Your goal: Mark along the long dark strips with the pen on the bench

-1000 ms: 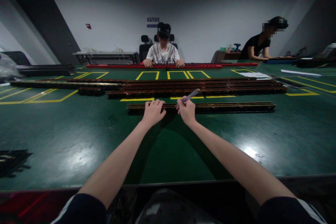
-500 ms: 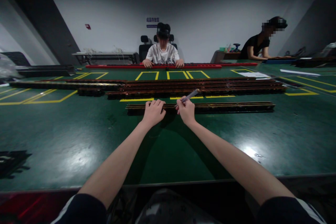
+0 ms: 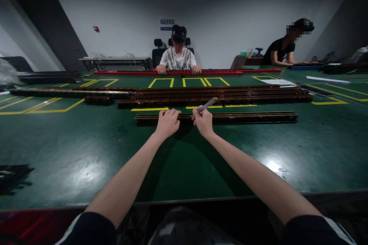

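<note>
A long dark strip [image 3: 253, 118] with thin golden lines along its top lies crosswise on the green table in front of me. My left hand [image 3: 168, 123] grips it left of its middle, fingers bent over the far side and thumb on the near side. Just to the right, my right hand [image 3: 203, 121] is closed around a pen [image 3: 209, 103] with a clear barrel, tilted up to the right. The pen's lower end points down at the strip; whether it touches cannot be made out.
Behind the strip lies a stack of similar long strips [image 3: 215, 93]. Yellow tape lines mark the green table [image 3: 94, 153]. A dark comb-edged part [image 3: 14, 178] lies at the left. Across the table, one person [image 3: 178, 59] touches a red bar [image 3: 218, 72]; another person [image 3: 280, 51] works at right.
The strip has slid slightly to the left. My right hand with the pen has shifted a touch left, while my left hand stays nearly in place.
</note>
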### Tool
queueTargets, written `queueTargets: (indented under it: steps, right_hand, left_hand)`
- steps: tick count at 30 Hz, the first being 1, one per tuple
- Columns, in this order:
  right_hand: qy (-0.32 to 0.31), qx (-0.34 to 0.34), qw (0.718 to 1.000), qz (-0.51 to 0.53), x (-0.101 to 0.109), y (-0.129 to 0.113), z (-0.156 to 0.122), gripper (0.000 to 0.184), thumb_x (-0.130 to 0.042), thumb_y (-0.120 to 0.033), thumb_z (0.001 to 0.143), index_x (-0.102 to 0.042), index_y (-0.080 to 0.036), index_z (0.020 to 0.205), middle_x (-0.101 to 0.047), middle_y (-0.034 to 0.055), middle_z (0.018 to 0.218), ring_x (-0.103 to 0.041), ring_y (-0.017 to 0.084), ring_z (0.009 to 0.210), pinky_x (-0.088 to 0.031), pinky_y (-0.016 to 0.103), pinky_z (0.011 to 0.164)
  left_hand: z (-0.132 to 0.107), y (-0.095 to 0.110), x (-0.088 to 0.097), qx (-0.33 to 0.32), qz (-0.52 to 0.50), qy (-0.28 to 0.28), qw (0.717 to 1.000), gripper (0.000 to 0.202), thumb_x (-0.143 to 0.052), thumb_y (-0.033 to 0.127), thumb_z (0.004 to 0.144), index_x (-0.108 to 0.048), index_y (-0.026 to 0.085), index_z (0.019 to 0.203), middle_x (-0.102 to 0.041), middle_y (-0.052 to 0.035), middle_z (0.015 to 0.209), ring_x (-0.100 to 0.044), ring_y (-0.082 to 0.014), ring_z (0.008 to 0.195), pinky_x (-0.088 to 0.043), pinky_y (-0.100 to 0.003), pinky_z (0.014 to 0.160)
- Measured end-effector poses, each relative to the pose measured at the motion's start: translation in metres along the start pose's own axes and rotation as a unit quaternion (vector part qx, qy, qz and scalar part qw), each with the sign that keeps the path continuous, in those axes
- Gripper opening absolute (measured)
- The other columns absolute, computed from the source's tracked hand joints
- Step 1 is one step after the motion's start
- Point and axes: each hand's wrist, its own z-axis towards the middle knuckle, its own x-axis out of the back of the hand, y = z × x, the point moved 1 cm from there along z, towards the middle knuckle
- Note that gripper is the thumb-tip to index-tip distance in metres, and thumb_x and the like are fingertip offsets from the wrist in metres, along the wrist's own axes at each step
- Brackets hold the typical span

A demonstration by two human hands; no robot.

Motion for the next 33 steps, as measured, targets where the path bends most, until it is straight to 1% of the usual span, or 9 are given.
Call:
queueTargets:
  steps: [5, 12, 18, 21, 25, 30, 33]
  right_hand:
    - [-0.006, -0.005, 1.0, 0.006, 0.0001, -0.0002, 0.0002, 0.025, -0.054, -0.041, 0.085, -0.05, -0.02, 0.072, -0.057, -0.0007, 0.058, -0.053, 0.012, 0.043, -0.046, 0.024, 0.042]
    - [-0.011, 0.005, 1.0, 0.009, 0.0011, 0.0001, -0.0001, 0.032, -0.054, -0.049, 0.085, -0.051, -0.02, 0.073, -0.057, -0.0005, 0.059, -0.054, 0.012, 0.044, -0.048, 0.025, 0.043]
    - [0.0, 0.015, 1.0, -0.005, 0.0021, -0.0003, -0.0006, 0.034, -0.051, -0.052, 0.086, -0.05, -0.02, 0.074, -0.056, -0.0006, 0.059, -0.055, 0.013, 0.046, -0.049, 0.026, 0.044]
    - [0.003, 0.018, 1.0, -0.009, 0.0021, -0.0009, -0.0008, 0.033, -0.051, -0.051, 0.086, -0.05, -0.02, 0.073, -0.057, -0.0003, 0.059, -0.055, 0.013, 0.047, -0.049, 0.026, 0.044]
    - [0.013, 0.02, 1.0, -0.009, 0.0023, -0.0007, 0.0001, 0.03, -0.052, -0.046, 0.087, -0.05, -0.02, 0.072, -0.057, 0.0, 0.059, -0.056, 0.013, 0.047, -0.048, 0.025, 0.045]
    - [0.037, 0.001, 0.999, -0.024, 0.0035, 0.0011, 0.0023, 0.028, -0.053, -0.043, 0.086, -0.048, -0.021, 0.07, -0.058, -0.0001, 0.057, -0.058, 0.014, 0.048, -0.046, 0.025, 0.045]
    - [0.041, 0.001, 0.999, -0.022, 0.0036, 0.001, 0.0023, 0.026, -0.052, -0.042, 0.086, -0.048, -0.021, 0.07, -0.058, 0.0001, 0.057, -0.058, 0.014, 0.048, -0.046, 0.024, 0.045]
  left_hand:
    - [-0.0007, -0.0039, 0.001, 0.02, -0.009, -0.004, 1.0, 0.039, -0.037, 0.014, 0.085, -0.059, 0.018, 0.117, -0.064, -0.0114, 0.118, -0.057, -0.0259, 0.112, -0.034, -0.046, 0.099]
    - [-0.0007, -0.0031, 0.0012, 0.024, -0.021, -0.017, 0.999, 0.042, -0.036, 0.012, 0.085, -0.058, 0.017, 0.12, -0.064, -0.0122, 0.121, -0.056, -0.0249, 0.116, -0.034, -0.046, 0.101]
    - [-0.0008, -0.0044, -0.0003, 0.019, -0.028, -0.01, 0.999, 0.041, -0.036, 0.013, 0.086, -0.058, 0.019, 0.119, -0.064, -0.0112, 0.12, -0.056, -0.025, 0.115, -0.035, -0.046, 0.101]
    - [-0.0008, -0.0049, -0.0008, 0.019, -0.03, -0.011, 0.999, 0.041, -0.036, 0.014, 0.086, -0.058, 0.018, 0.119, -0.065, -0.0116, 0.12, -0.057, -0.025, 0.115, -0.035, -0.047, 0.102]
    - [-0.0008, -0.0052, -0.0004, 0.019, -0.032, -0.014, 0.999, 0.041, -0.035, 0.014, 0.086, -0.058, 0.017, 0.12, -0.064, -0.0116, 0.12, -0.056, -0.0245, 0.115, -0.035, -0.046, 0.102]
    - [-0.0008, -0.0051, 0.0006, 0.016, -0.023, -0.012, 1.0, 0.041, -0.036, 0.014, 0.086, -0.058, 0.02, 0.119, -0.065, -0.0104, 0.12, -0.056, -0.0254, 0.115, -0.036, -0.045, 0.1]
    - [-0.0008, -0.0052, 0.0004, 0.015, -0.024, -0.011, 1.0, 0.041, -0.036, 0.014, 0.086, -0.058, 0.02, 0.119, -0.065, -0.0107, 0.12, -0.056, -0.0255, 0.114, -0.036, -0.045, 0.1]
